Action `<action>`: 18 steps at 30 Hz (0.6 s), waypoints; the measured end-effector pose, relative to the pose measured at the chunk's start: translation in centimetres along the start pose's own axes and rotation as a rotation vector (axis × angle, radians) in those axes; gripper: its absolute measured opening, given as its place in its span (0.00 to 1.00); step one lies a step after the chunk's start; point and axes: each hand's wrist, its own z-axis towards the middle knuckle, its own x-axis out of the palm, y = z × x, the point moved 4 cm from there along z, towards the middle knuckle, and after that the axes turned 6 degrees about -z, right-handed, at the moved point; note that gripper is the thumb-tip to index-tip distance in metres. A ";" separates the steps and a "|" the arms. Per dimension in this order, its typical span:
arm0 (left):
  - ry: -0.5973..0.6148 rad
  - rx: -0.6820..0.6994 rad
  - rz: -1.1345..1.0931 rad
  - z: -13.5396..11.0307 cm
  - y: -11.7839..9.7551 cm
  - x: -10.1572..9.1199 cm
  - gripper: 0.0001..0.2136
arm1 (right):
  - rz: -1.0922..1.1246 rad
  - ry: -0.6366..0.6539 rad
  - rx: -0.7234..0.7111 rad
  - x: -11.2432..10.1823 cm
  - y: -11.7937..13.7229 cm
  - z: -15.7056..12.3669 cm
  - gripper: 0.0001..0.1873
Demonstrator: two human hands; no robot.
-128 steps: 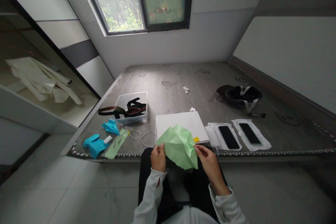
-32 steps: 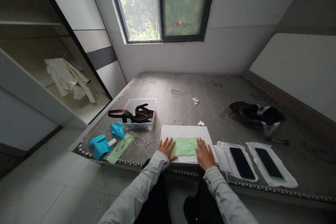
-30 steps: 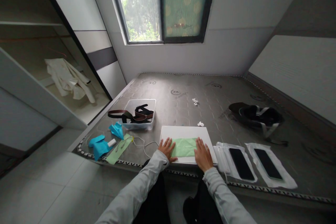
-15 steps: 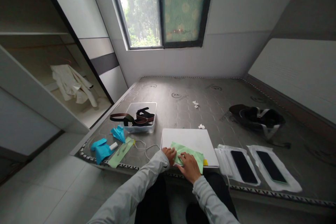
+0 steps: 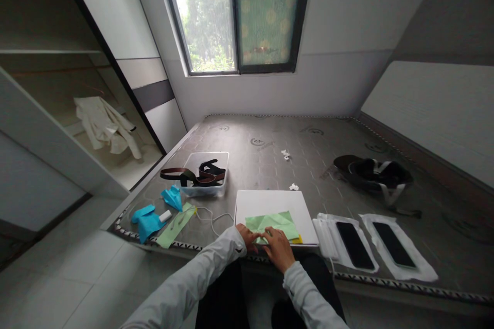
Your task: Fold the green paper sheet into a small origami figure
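A creased light green sheet of paper [image 5: 275, 222] lies on a flat white box [image 5: 272, 201], with a small yellow piece [image 5: 297, 239] at its right corner. My left hand [image 5: 246, 237] pinches the near left edge of the sheet. Close beside it, my right hand [image 5: 279, 248] has curled fingers on the same near edge. The fingertips of both hands almost meet, and what exactly lies under them is partly hidden. The box rests at the front edge of a grey mattress [image 5: 247, 139].
Left of the box are a white cable [image 5: 212, 218], a green strip [image 5: 178, 226], blue crumpled pieces [image 5: 148, 226] and a clear tub [image 5: 204, 191] with belts [image 5: 204, 177]. To the right lie two phones [image 5: 355, 244] on white wrapping and a dark cap [image 5: 372, 172].
The green sheet has turned and now lies lengthwise along the box. Both hands have shifted to its near edge and come closer together.
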 end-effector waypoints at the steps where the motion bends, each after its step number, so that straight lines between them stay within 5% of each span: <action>1: -0.004 0.002 -0.014 -0.2 -0.1 0.2 0.26 | 0.013 0.004 0.005 0.0 -0.2 -0.1 0.16; 5: -0.047 0.020 -0.093 -0.5 0.1 0.7 0.20 | 0.070 -0.001 0.043 -0.5 -0.7 -0.2 0.09; 10: -0.153 0.023 -0.222 -0.8 1.5 0.4 0.26 | 0.160 -0.035 0.092 -0.4 -1.4 0.3 0.04; 18: -0.261 -0.230 -0.310 0.7 3.4 0.0 0.06 | 0.145 -0.225 0.273 0.9 -3.4 1.3 0.09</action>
